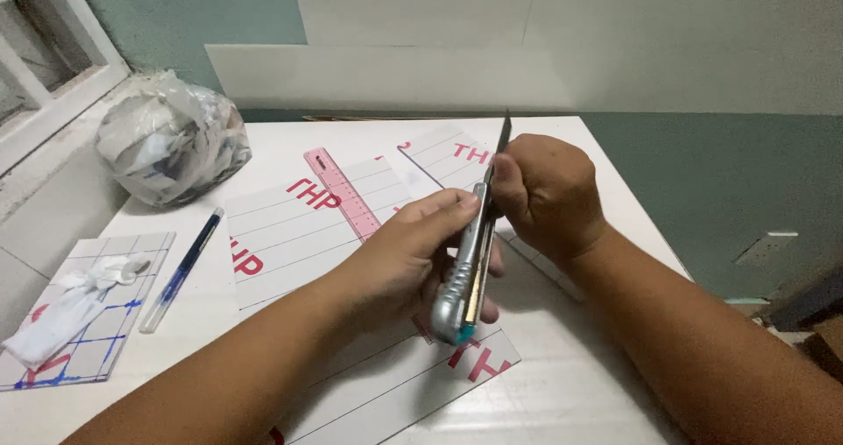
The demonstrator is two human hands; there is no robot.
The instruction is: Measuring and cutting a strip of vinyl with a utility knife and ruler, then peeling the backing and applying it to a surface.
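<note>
Fingers (457,209) of the left hand (413,256) are clamped round the silver body of a utility knife (465,265), held tilted above the white desk (571,383), teal cap toward the person and blade (504,142) pointing up and away; the right hand (546,195) closes its fingers on the upper end of the handle, right at the root of the blade, pinching what looks like the slider, though the exact contact is hidden behind the knuckles. Largest first around them: the desk, then the white lined sheets with red lettering (303,225) spread beneath both forearms, a crumpled clear bag of paper scraps (171,142) at the far left corner, a gridded board with a white cloth (79,309) on it at the near left, a pink ruler (342,190) lying across the sheets just beyond the left hand, and a blue pen (184,265) beside the sheets. To my eye, doing this well means keeping the left grip firm and still, keeping the right fingertips on the handle and off the exposed edge, moving the blade in small steps, and pointing its tip away from both wrists.
</note>
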